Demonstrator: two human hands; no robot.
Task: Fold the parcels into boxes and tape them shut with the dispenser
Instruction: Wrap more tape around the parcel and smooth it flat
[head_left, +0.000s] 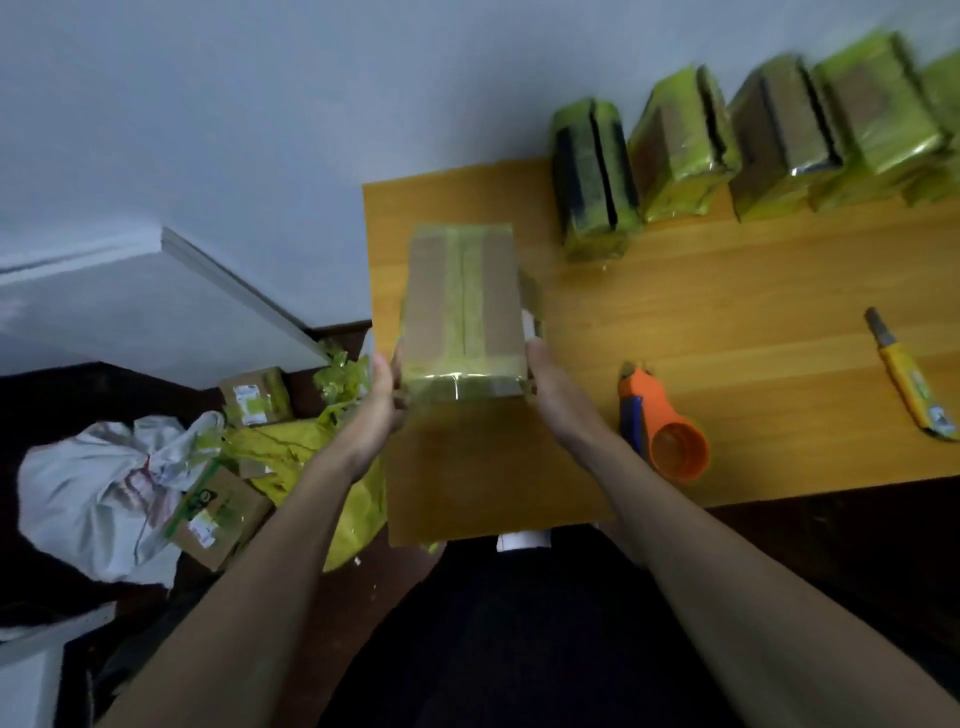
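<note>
Box (462, 306), cardboard with yellow-green tape along its top seam, sits at the counter's (727, 291) left end. The left hand (382, 397) and right hand (553, 387) press flat against its sides, fingers apparently straight. The orange tape dispenser (662, 423) lies just right.

The row of taped boxes (769, 140) at the table's far edge is smearing into blur, and the right picture edge is cutting off the last one. The box (462, 306) is hiding the fingertips of both hands. Labels on the floor boxes (254, 397) are reading too small.
</note>
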